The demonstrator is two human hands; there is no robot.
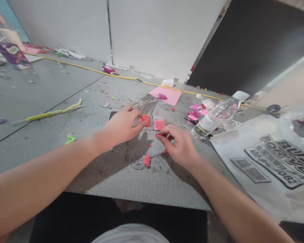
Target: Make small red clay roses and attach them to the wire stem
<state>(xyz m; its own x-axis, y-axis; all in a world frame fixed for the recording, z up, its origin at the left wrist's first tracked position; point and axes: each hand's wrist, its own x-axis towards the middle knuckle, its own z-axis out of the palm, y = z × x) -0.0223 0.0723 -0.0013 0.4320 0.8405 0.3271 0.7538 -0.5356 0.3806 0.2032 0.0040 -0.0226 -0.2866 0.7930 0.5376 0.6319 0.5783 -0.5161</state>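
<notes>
My left hand reaches over a dark phone-like slab, its fingers curled on a piece of red modelling clay in a clear wrapper. Between thumb and forefinger of my right hand is a tiny red clay bit. A pinkish-red clay square in its wrapper lies between the two hands. Nearer to me rests a twisted wire piece with a red clay flower on it. One small red clay ball sits on the table just above the flower.
Thin metal wires fan out beyond my hands towards a pink sheet. To the right stand a water bottle and a white printed bag. A yellow-wrapped stick and a green piece lie left. A yellow cable crosses behind.
</notes>
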